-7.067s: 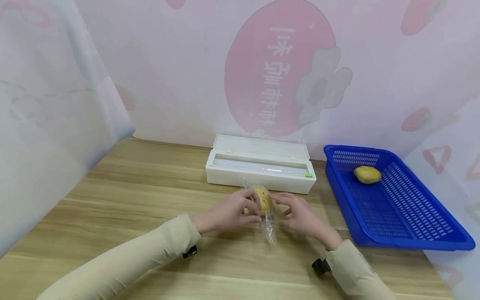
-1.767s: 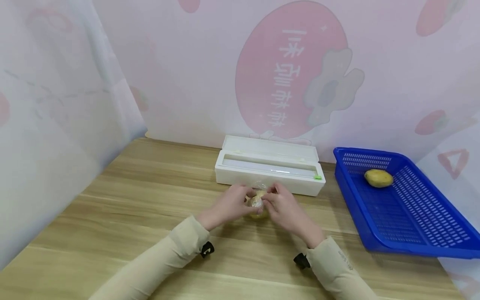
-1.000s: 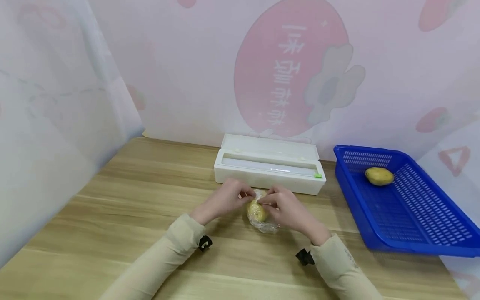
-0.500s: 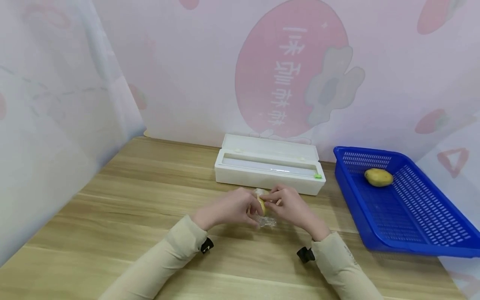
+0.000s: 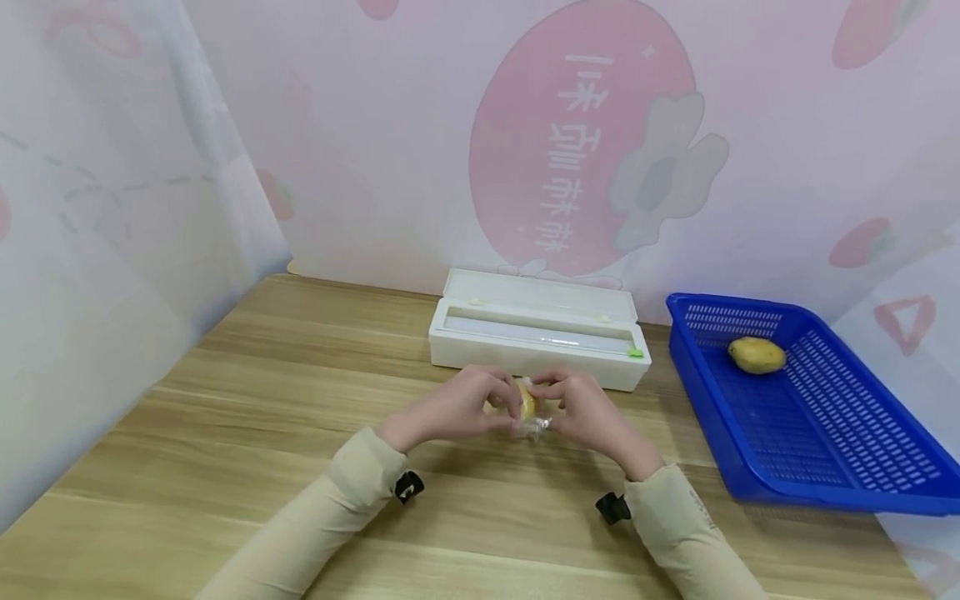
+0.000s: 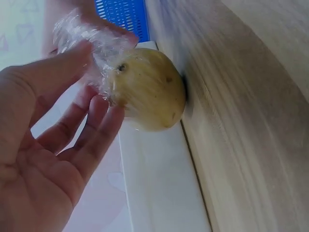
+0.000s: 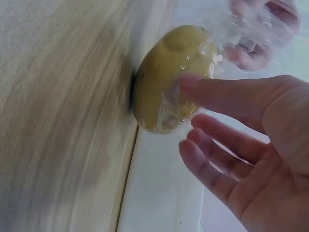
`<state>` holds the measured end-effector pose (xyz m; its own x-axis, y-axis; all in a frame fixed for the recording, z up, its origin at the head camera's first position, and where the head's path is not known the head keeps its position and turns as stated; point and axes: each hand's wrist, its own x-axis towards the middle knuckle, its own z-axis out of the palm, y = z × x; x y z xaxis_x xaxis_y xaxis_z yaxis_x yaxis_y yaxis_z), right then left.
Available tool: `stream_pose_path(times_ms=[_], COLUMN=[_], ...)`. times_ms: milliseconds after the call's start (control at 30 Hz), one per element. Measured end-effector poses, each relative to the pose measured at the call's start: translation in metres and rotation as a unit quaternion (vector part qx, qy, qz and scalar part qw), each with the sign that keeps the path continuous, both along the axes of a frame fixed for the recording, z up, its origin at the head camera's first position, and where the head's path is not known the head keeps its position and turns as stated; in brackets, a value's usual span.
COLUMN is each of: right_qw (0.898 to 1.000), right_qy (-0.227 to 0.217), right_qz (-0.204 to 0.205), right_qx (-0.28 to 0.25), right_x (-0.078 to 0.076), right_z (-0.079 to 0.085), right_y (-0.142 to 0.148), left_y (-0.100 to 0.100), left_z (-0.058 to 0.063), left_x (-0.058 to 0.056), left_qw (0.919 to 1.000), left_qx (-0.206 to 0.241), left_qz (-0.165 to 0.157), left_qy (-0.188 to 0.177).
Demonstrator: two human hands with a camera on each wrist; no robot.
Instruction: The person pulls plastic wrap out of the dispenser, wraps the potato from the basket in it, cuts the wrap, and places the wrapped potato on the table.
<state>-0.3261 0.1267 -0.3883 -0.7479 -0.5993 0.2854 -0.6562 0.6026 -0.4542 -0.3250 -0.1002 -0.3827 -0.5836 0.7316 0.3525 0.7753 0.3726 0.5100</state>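
A yellow potato (image 6: 149,89), partly covered in clear plastic wrap (image 6: 89,41), rests on the wooden table between the two hands. My left hand (image 5: 461,406) is on its left side, with thumb and fingers pinching loose wrap gathered at the potato's end, as the left wrist view shows. On the opposite side, my right hand (image 5: 592,414) holds the wrapped potato; its thumb (image 7: 217,94) lies against the film, while the lower fingers curl loosely beside it. The index finger is mostly hidden behind the thumb in the right wrist view.
Behind the hands stands a white plastic-wrap dispenser (image 5: 525,354) with its lid raised, a roll inside and a green slider (image 5: 635,353) at the right end. To the right sits a blue basket (image 5: 720,433) holding another yellow potato (image 5: 757,356). A printed curtain backs the table.
Earlier, a wrap tail hung toward the front; since then the film has been folded closer around the potato. Over the last second, both hands have shifted their grasp around it.
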Motion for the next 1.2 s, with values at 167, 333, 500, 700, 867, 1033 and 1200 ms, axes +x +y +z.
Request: stream_pose_path(times_ms=[167, 333, 500, 700, 867, 1033, 1200], right_qw=[1.000, 1.000, 0.999, 0.996, 0.995, 0.993, 0.990], right_qy=[0.005, 0.003, 0.001, -0.005, -0.012, -0.028, -0.036], right_qz=[0.016, 0.013, -0.008, -0.027, -0.044, -0.065, -0.078], right_qx=[0.021, 0.000, -0.043, -0.083, -0.092, -0.100, -0.110], right_x=[-0.001, 0.000, 0.000, 0.001, 0.001, 0.001, 0.001], right_z=[-0.003, -0.005, -0.009, -0.010, -0.009, -0.008, -0.008], right_y=[0.001, -0.002, -0.005, -0.005, -0.005, -0.007, -0.007], left_y=[0.000, 0.003, 0.005, 0.006, 0.004, 0.000, -0.004], left_z=[-0.004, -0.010, -0.013, -0.012, -0.013, -0.013, -0.013], left_x=[-0.003, -0.005, -0.005, -0.004, -0.005, -0.005, -0.008], left_qw=[0.9980, 0.9968, 0.9967, 0.9971, 0.9965, 0.9959, 0.9976], left_qx=[0.042, 0.053, 0.063, 0.052, 0.023, -0.013, -0.025], left_qz=[0.040, 0.056, 0.048, 0.051, 0.079, 0.089, 0.065], left_qy=[-0.026, -0.019, -0.019, -0.023, -0.012, -0.011, -0.003])
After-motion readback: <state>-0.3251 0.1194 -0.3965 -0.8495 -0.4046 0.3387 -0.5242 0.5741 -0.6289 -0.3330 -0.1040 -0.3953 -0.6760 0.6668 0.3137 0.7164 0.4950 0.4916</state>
